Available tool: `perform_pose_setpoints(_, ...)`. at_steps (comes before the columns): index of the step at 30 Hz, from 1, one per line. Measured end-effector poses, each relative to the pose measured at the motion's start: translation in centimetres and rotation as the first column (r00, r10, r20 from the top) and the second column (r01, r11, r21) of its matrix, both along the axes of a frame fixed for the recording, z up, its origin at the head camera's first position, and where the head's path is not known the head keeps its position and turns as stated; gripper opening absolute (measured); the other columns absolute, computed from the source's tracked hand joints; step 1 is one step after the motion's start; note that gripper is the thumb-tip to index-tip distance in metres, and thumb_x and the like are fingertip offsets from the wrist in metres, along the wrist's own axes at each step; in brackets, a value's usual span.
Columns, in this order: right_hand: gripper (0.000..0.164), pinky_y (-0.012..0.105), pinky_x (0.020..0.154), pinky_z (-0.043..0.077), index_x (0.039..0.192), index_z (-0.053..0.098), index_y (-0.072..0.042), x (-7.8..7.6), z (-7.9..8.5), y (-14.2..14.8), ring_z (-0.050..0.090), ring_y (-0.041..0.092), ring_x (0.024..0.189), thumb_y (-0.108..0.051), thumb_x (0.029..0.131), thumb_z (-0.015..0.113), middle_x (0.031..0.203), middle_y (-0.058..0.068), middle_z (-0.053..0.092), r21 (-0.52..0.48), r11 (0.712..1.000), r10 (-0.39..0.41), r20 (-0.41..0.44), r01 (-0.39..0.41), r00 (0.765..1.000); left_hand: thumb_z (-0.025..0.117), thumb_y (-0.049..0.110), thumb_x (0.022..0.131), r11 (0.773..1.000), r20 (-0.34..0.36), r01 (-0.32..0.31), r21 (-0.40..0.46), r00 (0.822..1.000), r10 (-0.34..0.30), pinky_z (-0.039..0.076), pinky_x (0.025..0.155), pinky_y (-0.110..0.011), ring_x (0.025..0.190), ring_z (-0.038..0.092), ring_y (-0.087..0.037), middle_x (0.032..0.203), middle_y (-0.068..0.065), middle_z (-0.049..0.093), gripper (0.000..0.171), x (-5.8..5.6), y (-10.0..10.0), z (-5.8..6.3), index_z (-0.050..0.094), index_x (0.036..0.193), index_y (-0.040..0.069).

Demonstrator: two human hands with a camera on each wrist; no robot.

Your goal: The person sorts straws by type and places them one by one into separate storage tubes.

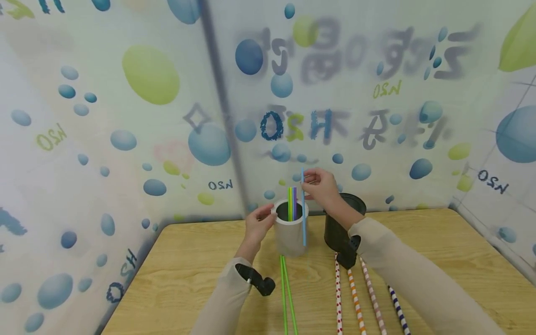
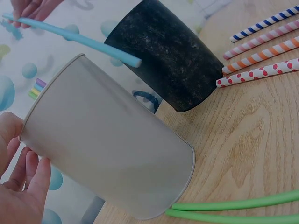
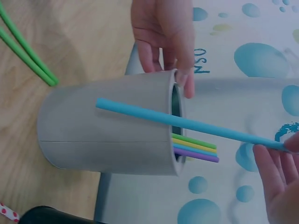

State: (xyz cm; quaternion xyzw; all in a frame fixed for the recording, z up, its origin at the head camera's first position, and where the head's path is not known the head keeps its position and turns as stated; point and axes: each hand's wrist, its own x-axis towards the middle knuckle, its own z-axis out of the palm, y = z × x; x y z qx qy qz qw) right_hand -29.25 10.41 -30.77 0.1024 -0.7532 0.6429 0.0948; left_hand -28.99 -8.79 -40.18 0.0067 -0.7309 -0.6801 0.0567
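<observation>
One blue straw (image 1: 304, 209) is pinched upright by the right hand (image 1: 323, 188), outside the gray cup (image 1: 287, 239) at three o'clock; at nine o'clock its rim is touched by the left hand (image 1: 257, 227), fingers loosely spread.

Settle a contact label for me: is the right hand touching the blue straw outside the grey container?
Touching. In the right wrist view, the right hand pinches the blue straw near one end, between thumb and fingers.

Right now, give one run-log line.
left hand touches gray cup; right hand holds blue straw outside gray cup; green straws on table
</observation>
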Motion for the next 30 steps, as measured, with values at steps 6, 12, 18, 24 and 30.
perform_pose_setpoints(6,0.030,0.032,0.061,0.055,0.113,0.054,0.007,-0.9,1.7,-0.1,0.057,0.014,0.073,0.001,0.084,0.056,0.095,0.017,0.056,0.011,0.999,-0.048,-0.066,0.049,0.997,0.064,0.008,0.082,1.000,0.002,0.001,0.009,1.000,-0.001,0.050,0.074,-0.024,0.088,0.052,-0.017,0.102,-0.010,0.058,0.031,0.0,0.2,0.0,0.064,0.113,0.005)
perform_pose_setpoints(12,0.030,0.031,0.059,0.055,0.113,0.055,0.005,-1.3,3.5,-0.3,0.058,0.020,0.078,-0.002,0.083,0.058,0.092,0.013,0.056,0.039,0.996,-0.080,-0.125,0.086,0.989,0.064,0.008,0.082,1.000,0.003,-0.001,0.012,1.000,0.001,0.051,0.073,-0.024,0.087,0.051,-0.017,0.102,-0.010,0.058,0.031,0.0,0.1,0.0,0.064,0.113,0.004)
perform_pose_setpoints(18,0.027,0.031,0.060,0.055,0.112,0.055,0.002,-1.5,4.6,-0.5,0.057,0.019,0.076,-0.002,0.085,0.056,0.090,0.012,0.055,0.017,0.995,-0.095,-0.148,0.098,0.984,0.064,0.009,0.083,1.000,0.005,0.016,0.020,1.000,-0.017,0.051,0.077,-0.025,0.088,0.051,-0.017,0.106,-0.013,0.057,0.033,0.0,0.0,0.0,0.062,0.115,0.003)
perform_pose_setpoints(24,0.027,0.036,0.065,0.055,0.112,0.055,0.003,-1.8,4.4,-0.7,0.056,0.018,0.076,-0.002,0.085,0.056,0.091,0.012,0.055,0.028,0.994,-0.103,-0.105,0.106,0.989,0.062,0.006,0.083,0.998,0.017,0.042,0.040,0.999,-0.043,0.051,0.079,-0.026,0.087,0.051,-0.016,0.108,-0.017,0.056,0.035,0.8,0.0,1.1,0.060,0.117,-0.001)
perform_pose_setpoints(30,0.029,0.043,0.072,0.054,0.114,0.053,0.006,-2.2,2.6,-0.2,0.055,0.019,0.079,-0.002,0.086,0.057,0.095,0.014,0.055,0.024,0.995,-0.098,-0.029,0.099,0.995,0.060,0.004,0.083,0.999,0.007,0.047,0.016,0.999,-0.047,0.051,0.077,-0.026,0.086,0.050,-0.016,0.109,-0.020,0.055,0.036,1.8,0.1,2.2,0.057,0.118,-0.006)
